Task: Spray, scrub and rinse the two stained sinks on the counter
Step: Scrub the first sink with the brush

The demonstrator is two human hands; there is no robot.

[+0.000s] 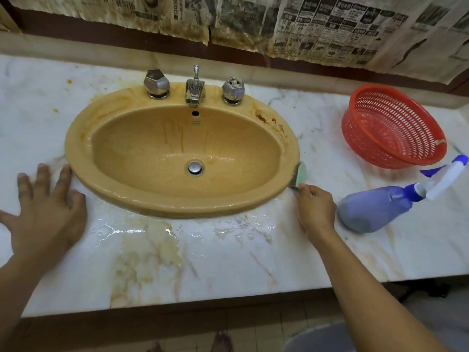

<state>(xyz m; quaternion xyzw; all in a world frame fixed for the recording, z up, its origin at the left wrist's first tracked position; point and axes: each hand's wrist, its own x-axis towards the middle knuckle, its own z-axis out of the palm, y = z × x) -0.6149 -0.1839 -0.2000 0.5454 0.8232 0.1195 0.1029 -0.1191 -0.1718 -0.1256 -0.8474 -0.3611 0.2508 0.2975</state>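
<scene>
**Mid-scrub on one sink; rinse and second sink left to do**

Pinching a green scrub pad [300, 174] in the right grip [316, 209], fingers curled round its lower end, and pressing it upright against the outer edge of the sink [177, 208], right where rim meets tabletop [203, 262]. Resting the left grip [48, 212] released and flat on the tabletop, fingers spread, fingertips just beside the rim on the opposite side. Bracketing the sink, in effect, between the two grips.

Judged as partway through the scrub, working round the rim. Sprayed or wetted already, by the look of it: wet sheen round the drain [195, 167], ahead of both grips, and a puddle [127, 231] on the tabletop between them, on the near side. Leaving the spray bottle [375, 209] on its side just to the right of the right grip, near but not touching. Farther off on that same side, a red basket [390, 128], tilted.

Far from clean, though. Brown streaks [177, 135] down the back wall of the bowl, beyond both grips. Dark rusty blotches [266, 119] on the rim ahead of the right grip, towards the right tap knob [233, 90]. Fainter smears on the rim ahead of the left grip, by the left knob [156, 83]. Not rinsed, to judge by all that; no water seen coming from the spout [195, 91].

Cannot see the second sink at all, so cannot say whether touched. Reckoned as outstanding: the rest of this scrub, its rinse, and possibly the whole round again on the other sink.
</scene>
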